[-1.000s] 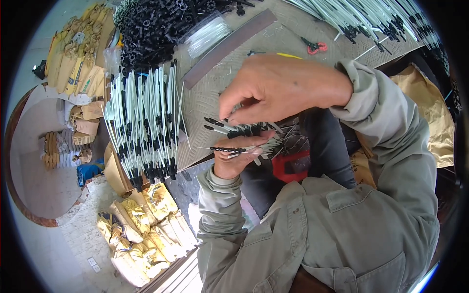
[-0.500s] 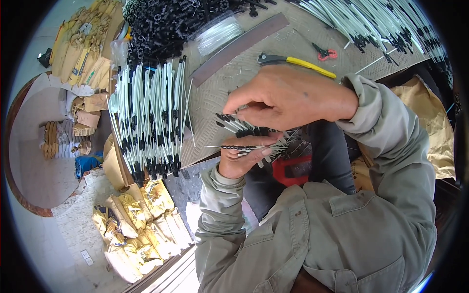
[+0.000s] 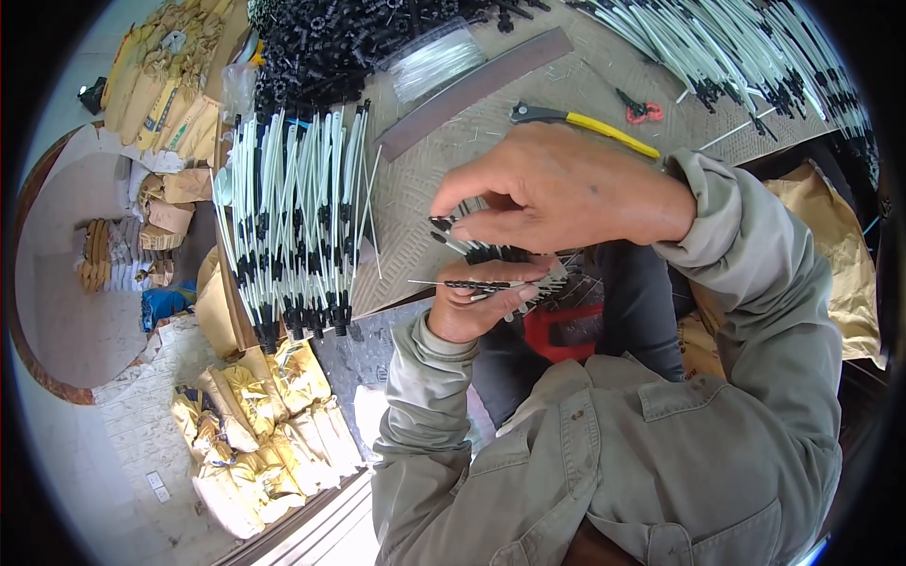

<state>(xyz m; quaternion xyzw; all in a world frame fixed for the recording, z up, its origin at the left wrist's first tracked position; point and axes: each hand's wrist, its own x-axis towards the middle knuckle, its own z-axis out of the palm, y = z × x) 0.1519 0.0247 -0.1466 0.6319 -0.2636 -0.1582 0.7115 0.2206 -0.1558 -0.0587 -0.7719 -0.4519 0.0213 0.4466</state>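
Note:
My left hand (image 3: 469, 309) is wrapped round a bundle of thin white rods with black fittings (image 3: 498, 253), held above my lap. A slim rod with a dark middle (image 3: 477, 284) lies across its fingers, its pale end sticking out to the left. Over the bundle, my right hand (image 3: 566, 184) is bent, thumb and forefinger pinched together at the bundle's black tips. Whatever lies between those fingertips is too small to make out.
White rods with black ends lie in rows (image 3: 297, 208) on the table's left and in a pile (image 3: 727, 57) at far right. Black fittings (image 3: 330, 47), clear strips (image 3: 437, 64), a brown bar (image 3: 477, 94), yellow-handled pliers (image 3: 604, 130) and red-handled snips (image 3: 642, 111) lie beyond my hands.
The view has shifted slightly, moving the table items a little to the right. Both hands keep nearly the same pose at the bundle.

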